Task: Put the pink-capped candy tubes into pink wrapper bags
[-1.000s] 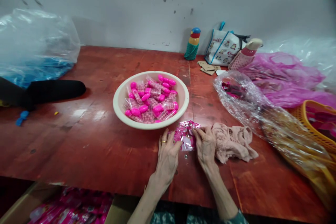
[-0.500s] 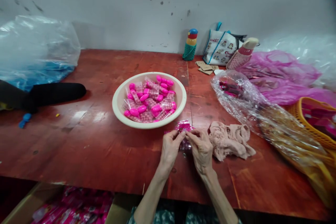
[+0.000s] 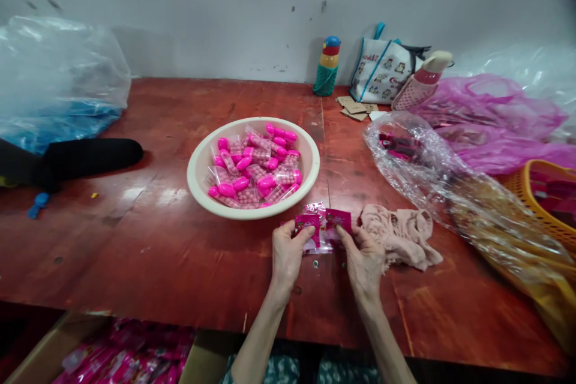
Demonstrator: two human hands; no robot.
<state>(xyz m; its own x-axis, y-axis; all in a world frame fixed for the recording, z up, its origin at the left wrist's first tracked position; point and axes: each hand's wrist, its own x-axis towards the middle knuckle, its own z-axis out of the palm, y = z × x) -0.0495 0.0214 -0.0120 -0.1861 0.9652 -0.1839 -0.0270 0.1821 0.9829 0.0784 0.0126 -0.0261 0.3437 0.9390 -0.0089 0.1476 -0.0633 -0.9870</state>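
Observation:
My left hand (image 3: 288,252) pinches a small pink packet (image 3: 308,223) by its top, just above the red wooden table (image 3: 148,240). Beside it, my right hand (image 3: 363,255) pinches a second pink packet (image 3: 338,219). A few more clear and pink packets lie under and between the two. Just beyond my hands stands a cream bowl (image 3: 198,168) filled with several pink capsules (image 3: 256,171). A crumpled beige cloth (image 3: 398,237) lies right of my right hand.
A clear plastic bag (image 3: 427,162) and pink plastic sheets (image 3: 486,126) fill the right side, with an orange basket (image 3: 540,192). A bottle (image 3: 330,66), tote bag (image 3: 382,69) and flask (image 3: 423,84) stand at the wall. A black sleeve (image 3: 76,159) lies left. Below is a carton of pink packets (image 3: 117,360).
My hands lifted from the pile of packets on the table, drew together, then parted. Each now holds one pink packet upright.

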